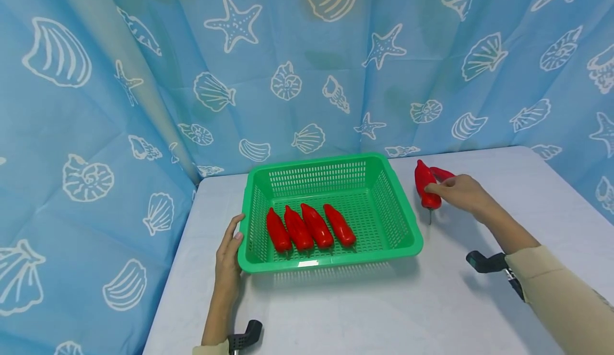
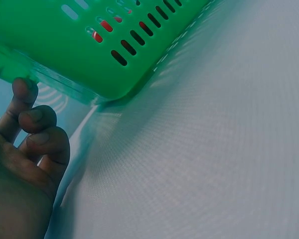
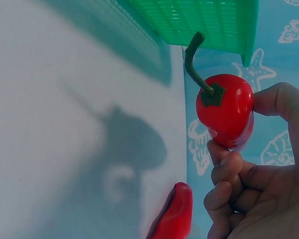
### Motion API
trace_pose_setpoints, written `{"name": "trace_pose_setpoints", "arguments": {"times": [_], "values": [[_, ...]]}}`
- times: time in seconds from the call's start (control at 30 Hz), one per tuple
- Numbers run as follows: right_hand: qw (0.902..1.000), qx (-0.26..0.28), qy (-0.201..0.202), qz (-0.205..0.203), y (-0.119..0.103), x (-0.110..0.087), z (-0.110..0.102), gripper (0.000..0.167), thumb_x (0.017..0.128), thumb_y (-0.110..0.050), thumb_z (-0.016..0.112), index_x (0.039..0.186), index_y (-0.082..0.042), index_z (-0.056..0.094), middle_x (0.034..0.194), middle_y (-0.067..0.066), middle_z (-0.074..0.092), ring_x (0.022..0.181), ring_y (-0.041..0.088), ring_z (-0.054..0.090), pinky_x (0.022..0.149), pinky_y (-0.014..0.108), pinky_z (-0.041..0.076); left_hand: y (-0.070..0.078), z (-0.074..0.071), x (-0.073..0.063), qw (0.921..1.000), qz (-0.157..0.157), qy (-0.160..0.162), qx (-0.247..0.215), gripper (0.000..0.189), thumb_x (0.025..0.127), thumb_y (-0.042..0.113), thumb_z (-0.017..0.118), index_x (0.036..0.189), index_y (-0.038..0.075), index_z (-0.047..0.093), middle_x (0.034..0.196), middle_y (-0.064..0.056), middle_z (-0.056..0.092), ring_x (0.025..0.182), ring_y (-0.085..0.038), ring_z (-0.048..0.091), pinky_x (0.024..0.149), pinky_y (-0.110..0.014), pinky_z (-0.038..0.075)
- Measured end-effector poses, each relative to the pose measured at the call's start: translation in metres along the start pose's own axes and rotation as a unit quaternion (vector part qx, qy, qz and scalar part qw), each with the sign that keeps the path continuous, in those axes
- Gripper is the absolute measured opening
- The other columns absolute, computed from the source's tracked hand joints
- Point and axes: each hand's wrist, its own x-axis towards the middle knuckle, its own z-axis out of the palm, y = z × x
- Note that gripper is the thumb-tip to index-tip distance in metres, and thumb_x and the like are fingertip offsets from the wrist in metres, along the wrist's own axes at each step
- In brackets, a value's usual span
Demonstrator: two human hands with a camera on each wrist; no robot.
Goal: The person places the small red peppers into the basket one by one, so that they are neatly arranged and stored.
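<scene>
My right hand (image 1: 460, 192) pinches a red pepper (image 1: 424, 176) between thumb and fingers, to the right of the basket. In the right wrist view this pepper (image 3: 226, 109) is held above the table, its curved green stem (image 3: 192, 64) facing the camera. Behind that hand, a second red pepper (image 1: 442, 173) lies on the table, partly hidden. Several red peppers (image 1: 314, 226) lie side by side in the green plastic basket (image 1: 331, 263). At the basket's left rim, my left hand (image 1: 227, 256) touches the outer edge with its fingertips; its lower fingers are loosely bent in the left wrist view.
A white cloth (image 1: 345, 312) covers the table under the basket. Blue curtains (image 1: 288, 35) with white shells and starfish hang behind the table and along its left side. Dark wrist camera mounts (image 1: 484, 261) show on both wrists.
</scene>
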Motion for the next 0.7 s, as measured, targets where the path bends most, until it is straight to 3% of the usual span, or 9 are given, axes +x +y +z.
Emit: {"name": "trace_pose_setpoints", "arguments": {"times": [0.1, 0.17, 0.37, 0.5, 0.57, 0.7], "values": [[1.0000, 0.003, -0.004, -0.002, 0.001, -0.004, -0.003, 0.089, 0.089, -0.043, 0.070, 0.141, 0.018, 0.032, 0.136, 0.036, 0.035, 0.120, 0.053, 0.036, 0.087, 0.057, 0.051, 0.000, 0.001, 0.000, 1.0000, -0.001, 0.003, -0.002, 0.037, 0.105, 0.041, 0.045, 0.142, 0.037, 0.053, 0.089, -0.008, 0.056, 0.068, -0.015, 0.056, 0.062, -0.028, 0.048], [1.0000, 0.004, -0.007, -0.001, 0.000, -0.006, -0.005, 0.090, 0.089, -0.043, 0.071, 0.142, 0.019, 0.031, 0.136, 0.036, 0.035, 0.121, 0.054, 0.035, 0.087, 0.057, 0.051, 0.000, 0.001, 0.000, 1.0000, -0.001, 0.003, -0.004, 0.038, 0.105, 0.041, 0.045, 0.142, 0.037, 0.053, 0.088, -0.008, 0.055, 0.069, -0.015, 0.057, 0.062, -0.028, 0.048], [0.9999, 0.005, -0.009, -0.004, -0.002, -0.013, -0.011, 0.088, 0.089, -0.042, 0.070, 0.140, 0.019, 0.032, 0.135, 0.036, 0.035, 0.121, 0.054, 0.034, 0.087, 0.058, 0.051, -0.002, 0.000, 0.000, 1.0000, -0.002, -0.004, -0.001, 0.040, 0.105, 0.043, 0.044, 0.144, 0.036, 0.050, 0.132, -0.002, 0.054, 0.087, -0.020, 0.060, 0.068, -0.028, 0.051], [0.9999, 0.005, -0.010, -0.002, -0.002, -0.015, -0.014, 0.088, 0.089, -0.042, 0.070, 0.140, 0.018, 0.032, 0.135, 0.036, 0.035, 0.120, 0.054, 0.034, 0.087, 0.057, 0.051, -0.004, 0.000, 0.000, 1.0000, -0.002, -0.005, 0.003, 0.041, 0.105, 0.044, 0.043, 0.145, 0.036, 0.049, 0.137, -0.001, 0.052, 0.093, -0.023, 0.060, 0.070, -0.029, 0.052], [0.9999, 0.005, -0.010, -0.002, -0.003, -0.015, -0.014, 0.088, 0.089, -0.042, 0.071, 0.140, 0.018, 0.033, 0.135, 0.036, 0.035, 0.120, 0.054, 0.034, 0.086, 0.057, 0.052, -0.003, 0.000, 0.000, 1.0000, -0.003, -0.005, 0.006, 0.041, 0.105, 0.044, 0.043, 0.145, 0.036, 0.049, 0.136, -0.001, 0.052, 0.093, -0.022, 0.060, 0.071, -0.029, 0.052], [0.9999, 0.010, -0.005, -0.013, -0.007, -0.015, -0.014, 0.088, 0.089, -0.043, 0.071, 0.141, 0.017, 0.033, 0.135, 0.035, 0.036, 0.120, 0.053, 0.035, 0.085, 0.055, 0.053, -0.002, 0.000, 0.000, 1.0000, -0.003, 0.003, 0.006, 0.040, 0.105, 0.044, 0.043, 0.144, 0.037, 0.051, 0.116, -0.008, 0.058, 0.083, -0.019, 0.059, 0.066, -0.028, 0.050]]}}
